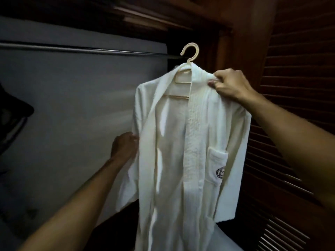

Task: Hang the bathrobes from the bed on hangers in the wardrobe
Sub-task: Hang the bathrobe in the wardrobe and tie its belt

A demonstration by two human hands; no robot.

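Note:
A white bathrobe [183, 142] with a chest pocket and a dark round emblem hangs on a cream plastic hanger [188, 57]. The hanger's hook is up in the air, a little right of the end of the dark wardrobe rail [81, 49], and does not touch it. My right hand [228, 84] grips the robe's right shoulder and collar, holding robe and hanger up. My left hand [124, 146] holds the robe's left sleeve edge at mid height.
The open wardrobe has a pale back wall [72, 105]. A dark wooden frame [235, 42] and a louvred wooden door [299, 87] stand on the right. A dark garment [10, 120] hangs at the far left edge.

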